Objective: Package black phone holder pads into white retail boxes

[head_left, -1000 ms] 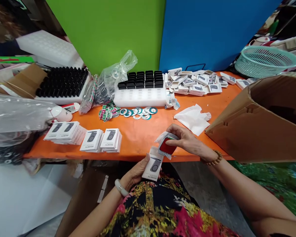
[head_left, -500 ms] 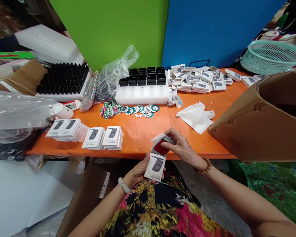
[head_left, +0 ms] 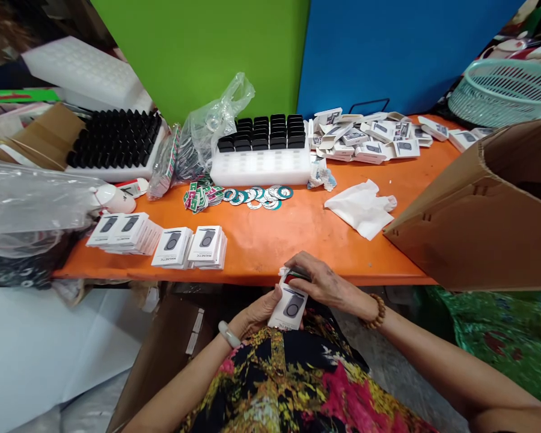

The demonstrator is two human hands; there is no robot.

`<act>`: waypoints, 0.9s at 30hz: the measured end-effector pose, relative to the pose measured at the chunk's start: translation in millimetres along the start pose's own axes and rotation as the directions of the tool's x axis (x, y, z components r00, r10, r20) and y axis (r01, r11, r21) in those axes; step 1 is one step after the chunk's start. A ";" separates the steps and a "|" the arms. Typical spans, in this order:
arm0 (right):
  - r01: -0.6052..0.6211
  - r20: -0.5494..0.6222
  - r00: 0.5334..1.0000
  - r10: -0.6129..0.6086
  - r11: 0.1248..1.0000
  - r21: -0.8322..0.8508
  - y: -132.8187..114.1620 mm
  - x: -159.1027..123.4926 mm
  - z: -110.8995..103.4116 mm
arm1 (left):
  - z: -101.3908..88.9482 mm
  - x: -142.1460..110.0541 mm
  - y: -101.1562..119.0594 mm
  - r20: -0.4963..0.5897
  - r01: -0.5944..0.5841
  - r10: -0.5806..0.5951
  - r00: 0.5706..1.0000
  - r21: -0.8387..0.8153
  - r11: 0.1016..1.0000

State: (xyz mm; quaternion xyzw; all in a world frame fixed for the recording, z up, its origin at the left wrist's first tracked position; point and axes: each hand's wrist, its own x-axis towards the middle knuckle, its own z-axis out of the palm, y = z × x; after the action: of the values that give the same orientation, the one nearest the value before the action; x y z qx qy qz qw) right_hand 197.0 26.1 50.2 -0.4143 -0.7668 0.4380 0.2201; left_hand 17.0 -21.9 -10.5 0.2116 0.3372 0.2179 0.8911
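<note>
My left hand (head_left: 258, 311) is closed around a small white printed box (head_left: 289, 307), held upright above my lap just off the table's front edge. The box's top is open. My right hand (head_left: 327, 284) grips a flat dark item with a red face (head_left: 293, 278), which sits mostly inside the box mouth. Only a strip of red shows under my fingers; the rest is hidden by the box and my right hand. A pale flap or wrapper end (head_left: 283, 272) stands up at the box's top.
Stacks of white printed boxes (head_left: 171, 248) stand at the table's left front. A foam tray (head_left: 261, 168) of black pieces, ring stickers (head_left: 256, 196), loose boxes (head_left: 372, 141) and a white cloth (head_left: 363, 209) lie further back. A cardboard carton (head_left: 473, 222) stands at right.
The red-faced item has gone down into the box, so much less of it shows. My right hand has moved lower, closer to the box's mouth. My left hand still holds the box.
</note>
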 end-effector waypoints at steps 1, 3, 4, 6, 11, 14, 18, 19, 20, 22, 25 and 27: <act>0.013 0.004 1.000 -0.013 1.000 -0.024 -0.1 -1.5 2.2 | -0.5 0.4 -1.1 -0.001 -0.002 0.002 1.000 0.000 1.000; 0.040 0.024 0.999 -0.038 0.997 -0.071 -0.3 -5.1 6.5 | -1.6 1.3 -2.9 -0.001 -0.008 0.008 1.000 0.009 1.000; 0.054 0.032 0.998 -0.051 0.994 -0.090 -0.5 -7.1 8.8 | -2.2 1.5 -3.6 0.001 -0.015 0.015 1.000 0.017 1.000; 0.069 0.032 0.997 -0.066 0.992 -0.105 -0.7 -11.9 13.1 | -3.1 0.9 -3.9 0.004 -0.035 0.035 0.999 0.047 0.998; -0.005 0.033 0.999 0.006 1.000 -0.021 -1.8 -20.7 13.4 | -2.3 -4.2 0.9 0.028 -0.054 0.050 0.998 0.177 0.983; 0.017 0.112 0.994 -0.005 0.994 -0.105 -5.1 -18.7 7.9 | -1.4 -2.8 5.6 0.070 -0.109 0.092 0.993 0.296 0.949; 0.024 0.221 0.975 0.018 0.982 -0.189 -7.8 -12.5 8.4 | -0.2 -1.3 9.7 -0.007 -0.229 0.264 0.965 0.472 0.852; 0.024 0.190 0.982 0.013 0.981 -0.191 -7.4 -12.0 11.0 | 0.3 -3.0 10.0 -0.060 -0.253 0.316 0.947 0.467 0.847; 0.022 0.130 0.991 0.002 0.983 -0.181 -6.7 -12.2 14.3 | 0.8 -5.7 9.9 -0.119 -0.273 0.359 0.926 0.447 0.852; 0.011 -0.044 0.999 -0.017 0.991 -0.133 -4.0 -14.7 21.8 | 1.5 -13.3 9.0 -0.220 -0.308 0.417 0.882 0.401 0.863; -0.002 -0.300 0.954 -0.011 0.999 -0.044 3.0 -21.8 32.5 | 0.3 -25.1 6.4 -0.287 -0.335 0.465 0.838 0.402 0.852; -0.031 -0.375 0.926 0.055 0.997 0.071 9.0 -27.0 39.5 | -2.3 -30.0 4.5 -0.307 -0.341 0.482 0.821 0.414 0.844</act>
State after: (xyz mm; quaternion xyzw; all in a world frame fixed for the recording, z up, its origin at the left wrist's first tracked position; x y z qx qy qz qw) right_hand 188.4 -13.1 22.6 -0.5001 -0.6869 0.3793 0.3664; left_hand -6.0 -33.6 5.6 0.3821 0.4894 0.3844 0.6831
